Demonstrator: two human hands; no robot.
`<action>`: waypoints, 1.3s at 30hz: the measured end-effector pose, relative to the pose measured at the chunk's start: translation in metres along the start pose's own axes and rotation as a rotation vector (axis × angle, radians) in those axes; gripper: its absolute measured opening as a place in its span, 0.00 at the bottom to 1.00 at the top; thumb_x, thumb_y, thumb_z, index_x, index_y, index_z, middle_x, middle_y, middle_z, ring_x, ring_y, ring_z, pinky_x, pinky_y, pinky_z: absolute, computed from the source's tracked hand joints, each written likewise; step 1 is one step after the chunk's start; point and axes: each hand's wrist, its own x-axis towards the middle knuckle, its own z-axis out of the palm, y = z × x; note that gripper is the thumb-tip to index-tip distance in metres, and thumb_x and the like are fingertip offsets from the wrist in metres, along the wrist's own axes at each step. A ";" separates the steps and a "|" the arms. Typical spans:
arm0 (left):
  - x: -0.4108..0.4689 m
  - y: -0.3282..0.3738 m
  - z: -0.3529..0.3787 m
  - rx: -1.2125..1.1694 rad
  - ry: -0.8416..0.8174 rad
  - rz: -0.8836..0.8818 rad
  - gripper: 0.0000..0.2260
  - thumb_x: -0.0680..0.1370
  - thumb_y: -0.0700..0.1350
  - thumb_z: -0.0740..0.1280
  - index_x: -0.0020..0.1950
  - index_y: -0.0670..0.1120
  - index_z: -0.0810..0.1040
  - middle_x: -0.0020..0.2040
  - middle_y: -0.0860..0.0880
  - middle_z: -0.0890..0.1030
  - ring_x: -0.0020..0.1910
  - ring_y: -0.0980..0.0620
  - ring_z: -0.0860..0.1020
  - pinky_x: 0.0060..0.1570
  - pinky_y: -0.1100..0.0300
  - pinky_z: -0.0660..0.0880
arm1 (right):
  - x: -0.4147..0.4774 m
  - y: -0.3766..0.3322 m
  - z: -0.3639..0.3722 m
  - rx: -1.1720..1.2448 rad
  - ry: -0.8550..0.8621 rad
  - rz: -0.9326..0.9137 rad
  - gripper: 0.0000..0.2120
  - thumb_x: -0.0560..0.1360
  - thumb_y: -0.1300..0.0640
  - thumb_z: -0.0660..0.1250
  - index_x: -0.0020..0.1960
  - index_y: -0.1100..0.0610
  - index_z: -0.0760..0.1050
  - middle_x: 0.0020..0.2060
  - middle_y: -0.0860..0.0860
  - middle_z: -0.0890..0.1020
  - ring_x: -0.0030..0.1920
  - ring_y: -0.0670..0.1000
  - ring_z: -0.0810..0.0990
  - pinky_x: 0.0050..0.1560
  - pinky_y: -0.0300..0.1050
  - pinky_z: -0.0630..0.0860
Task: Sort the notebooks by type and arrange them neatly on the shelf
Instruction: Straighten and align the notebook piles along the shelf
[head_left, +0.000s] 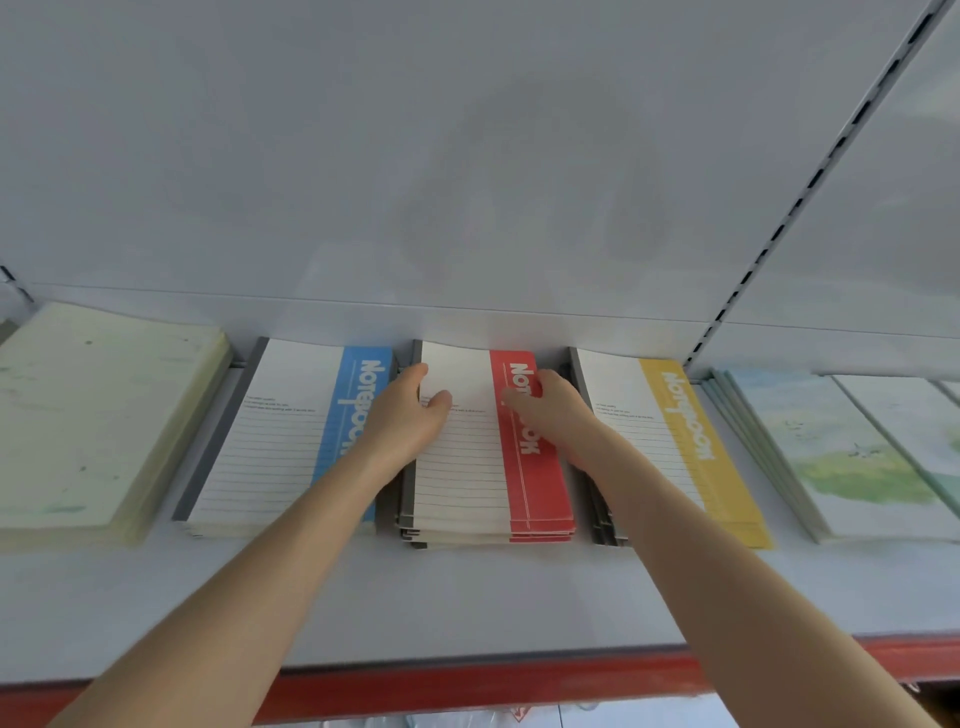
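- Red notebook stack (467, 478) lies flat mid-shelf, between the blue stack (275, 431) on its left and the yellow stack (675, 452) on its right. The gaps on both sides are narrow.
- Left hand (410, 415) is at the stack's far-left edge, thumb laid on the top cover and fingers running down the side gap. It grips that edge. How many copies it holds: can't tell.
- Right hand (556, 410) is at the far-right edge, thumb on the red band and fingers curled over the side, gripping.
- Judgement: this is a squaring-up squeeze on the red pile. Sorting by colour looks mostly done.
- Risk: lower red copies are fanned at the near edge, with grey spines poking out near-left. Squeezing only the top few would leave them skewed or push them further out.
- Risk: both hands hold the far end only. A lift from there would let the near end sag and loose copies slide toward the shelf (467, 597) front lip.
- Risk: knuckles sit in tight gaps. Any sideways shove could nudge the blue stack or the yellow one, whose lower copies are already staggered.
- Risk: the upper shelf (467, 156) hangs low over the far edge, so raising the pile could catch covers on it.
- Pale green pile (78, 415) at far left and landscape-cover notebooks (831, 457) at far right are well apart from the hands, so there's low risk there.
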 end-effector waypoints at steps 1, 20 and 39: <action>-0.005 0.001 -0.002 0.026 -0.031 0.016 0.24 0.80 0.48 0.59 0.75 0.45 0.58 0.74 0.47 0.61 0.72 0.49 0.61 0.66 0.57 0.61 | -0.006 -0.001 -0.004 -0.054 -0.032 -0.041 0.07 0.77 0.56 0.59 0.48 0.58 0.74 0.46 0.56 0.82 0.47 0.57 0.81 0.52 0.51 0.78; -0.091 -0.036 -0.002 0.487 -0.117 0.267 0.19 0.78 0.38 0.61 0.68 0.46 0.63 0.56 0.44 0.74 0.53 0.48 0.74 0.53 0.55 0.73 | -0.087 0.034 -0.007 -0.779 -0.111 -0.246 0.19 0.75 0.57 0.66 0.62 0.60 0.63 0.55 0.57 0.77 0.53 0.58 0.78 0.50 0.47 0.73; -0.091 -0.023 -0.004 0.256 -0.057 0.181 0.24 0.77 0.37 0.65 0.72 0.45 0.64 0.62 0.46 0.76 0.58 0.51 0.74 0.47 0.73 0.61 | -0.089 0.031 -0.013 -0.549 -0.147 -0.195 0.21 0.73 0.64 0.67 0.64 0.59 0.66 0.55 0.54 0.78 0.50 0.54 0.76 0.44 0.41 0.69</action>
